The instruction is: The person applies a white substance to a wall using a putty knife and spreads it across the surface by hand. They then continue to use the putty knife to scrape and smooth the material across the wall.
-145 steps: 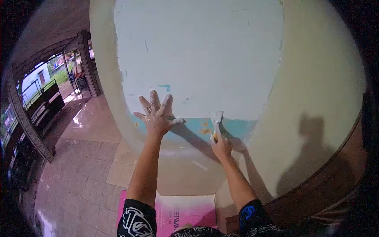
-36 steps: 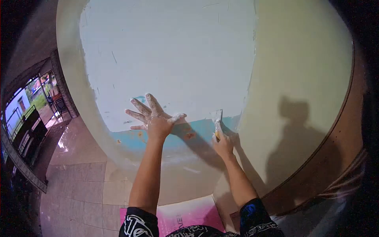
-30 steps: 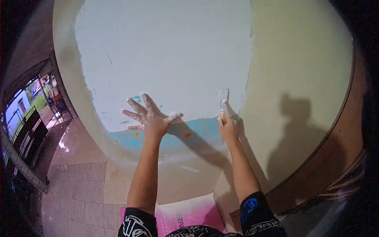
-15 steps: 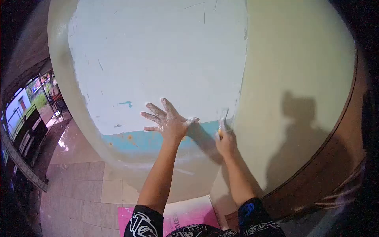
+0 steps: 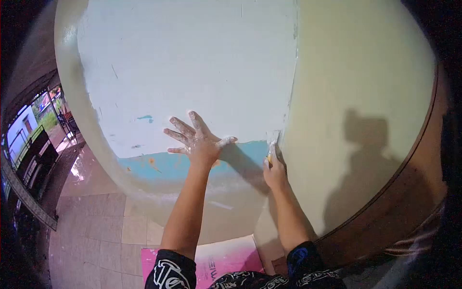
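Head view: one left hand (image 5: 201, 143) splayed open, one right hand (image 5: 274, 174) gripping one putty knife (image 5: 272, 147).

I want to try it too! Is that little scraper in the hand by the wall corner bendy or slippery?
The scraper looks thin and flat at its blade, so it probably flexes a little when pressed on the wall. The right hand wraps it alone, so it is likely light. White paste coats the left hand, so the handle may feel slippery.

The wall (image 5: 192, 62) is pale white over a turquoise band (image 5: 178, 166) (orange-flecked); sleeves (image 5: 168, 274) black with white pattern; pink sheet (image 5: 226, 262).
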A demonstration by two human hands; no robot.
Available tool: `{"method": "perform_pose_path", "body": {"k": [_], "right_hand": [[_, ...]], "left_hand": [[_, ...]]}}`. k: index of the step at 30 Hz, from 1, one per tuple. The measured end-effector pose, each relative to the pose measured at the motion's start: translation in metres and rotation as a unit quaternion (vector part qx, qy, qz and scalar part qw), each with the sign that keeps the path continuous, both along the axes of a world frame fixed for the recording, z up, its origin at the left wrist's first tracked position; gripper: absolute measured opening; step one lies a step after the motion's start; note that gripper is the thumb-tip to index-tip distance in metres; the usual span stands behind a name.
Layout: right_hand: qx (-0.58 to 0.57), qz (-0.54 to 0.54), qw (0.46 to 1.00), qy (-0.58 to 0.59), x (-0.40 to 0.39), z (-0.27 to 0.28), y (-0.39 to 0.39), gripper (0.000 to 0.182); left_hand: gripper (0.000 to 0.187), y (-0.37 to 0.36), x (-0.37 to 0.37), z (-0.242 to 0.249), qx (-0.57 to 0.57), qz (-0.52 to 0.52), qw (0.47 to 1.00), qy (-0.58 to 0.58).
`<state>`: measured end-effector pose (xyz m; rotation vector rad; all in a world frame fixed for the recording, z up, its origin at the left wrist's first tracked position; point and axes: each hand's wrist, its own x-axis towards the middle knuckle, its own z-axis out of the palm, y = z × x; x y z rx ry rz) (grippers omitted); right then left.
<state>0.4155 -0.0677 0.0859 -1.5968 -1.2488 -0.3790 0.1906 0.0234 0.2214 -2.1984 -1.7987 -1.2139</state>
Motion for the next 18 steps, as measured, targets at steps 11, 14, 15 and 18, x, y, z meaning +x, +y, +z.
{"method": "perform_pose_path", "body": {"k": [11, 14, 15, 18], "right_hand": [[-0.098, 0.0, 0.991, 0.089, -0.004, 0.002, -0.003, 0.064], [-0.012, 0.027, 0.997, 0.072, -0.014, 0.028, -0.01, 0.066], [-0.165, 0.025, 0.966, 0.197, -0.022, 0.073, -0.024, 0.064], [-0.115, -0.005, 0.987, 0.111, -0.007, 0.088, -0.011, 0.063]], "left_hand": [[0.161, 0.002, 0.003, -0.006, 0.056, -0.01, 0.998, -0.032], [0.162, -0.017, 0.003, 0.017, -0.063, 0.011, 0.998, -0.003], [0.162, -0.019, -0.001, 0.018, -0.059, -0.006, 0.998, -0.014], [0.161, -0.018, -0.001, 0.017, -0.057, -0.002, 0.998, -0.004]]}}
